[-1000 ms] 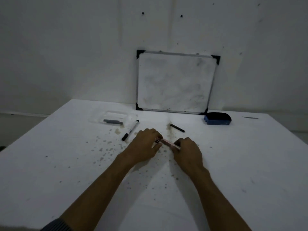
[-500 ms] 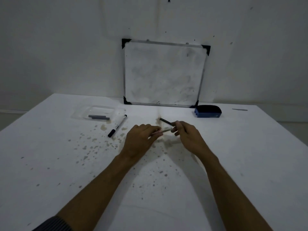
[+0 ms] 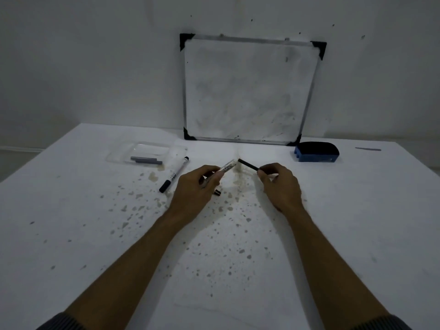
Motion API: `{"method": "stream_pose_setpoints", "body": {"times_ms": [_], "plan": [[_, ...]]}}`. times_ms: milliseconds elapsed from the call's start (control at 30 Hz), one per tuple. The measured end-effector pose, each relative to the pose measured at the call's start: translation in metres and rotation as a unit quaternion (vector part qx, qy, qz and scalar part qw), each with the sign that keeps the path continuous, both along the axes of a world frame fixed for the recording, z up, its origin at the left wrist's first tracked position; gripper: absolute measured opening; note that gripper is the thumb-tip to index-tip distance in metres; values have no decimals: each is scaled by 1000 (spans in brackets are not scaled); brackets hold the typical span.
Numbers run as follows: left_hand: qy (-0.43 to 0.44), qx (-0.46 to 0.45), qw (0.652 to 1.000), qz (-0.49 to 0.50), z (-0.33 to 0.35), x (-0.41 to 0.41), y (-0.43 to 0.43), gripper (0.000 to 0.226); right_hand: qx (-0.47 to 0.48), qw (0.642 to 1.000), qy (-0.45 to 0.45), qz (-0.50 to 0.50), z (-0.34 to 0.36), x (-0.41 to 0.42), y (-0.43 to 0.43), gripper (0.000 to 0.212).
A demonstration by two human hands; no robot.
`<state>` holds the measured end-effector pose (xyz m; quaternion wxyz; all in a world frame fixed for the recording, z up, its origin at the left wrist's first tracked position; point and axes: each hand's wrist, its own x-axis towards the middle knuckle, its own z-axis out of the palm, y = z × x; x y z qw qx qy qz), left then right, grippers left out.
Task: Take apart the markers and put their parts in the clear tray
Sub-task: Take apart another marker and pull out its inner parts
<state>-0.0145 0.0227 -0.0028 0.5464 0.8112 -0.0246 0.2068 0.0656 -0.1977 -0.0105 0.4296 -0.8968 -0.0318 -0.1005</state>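
head | my left hand grips marker barrel, right hand pinches black ink core, just parted | carry both level to clear tray at 10 o'clock, core end kept off surface

White marker barrel and black ink stick held apart, tips near.

Tray far left, whiteboard behind, eraser far right.
On the table, the clear tray holds two parts; a whole marker lies just right of it. Whiteboard leans on the wall, eraser by its right corner.
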Motion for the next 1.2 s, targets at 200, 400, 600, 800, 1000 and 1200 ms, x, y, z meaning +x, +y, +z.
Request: {"method": "stream_pose_setpoints", "body": {"times_ms": [200,400,600,800,1000,1200], "plan": [[55,-79,995,-36,5,-1,8,20,472,862,141,122,22,-28,2,23],[49,-94,993,-50,5,-2,14,25,632,732,227,121,18,-33,21,21],[49,-87,993,-56,9,-7,12,24,633,730,242,91,17,-36,26,19],[53,-71,995,-50,9,-8,11,25,647,721,237,72,14,-34,26,18],[50,-70,995,-55,8,-7,16,27,565,812,144,36,13,-31,25,14],[42,-40,996,-65,4,-8,24,26,438,895,78,26,13,-38,32,26]]}}
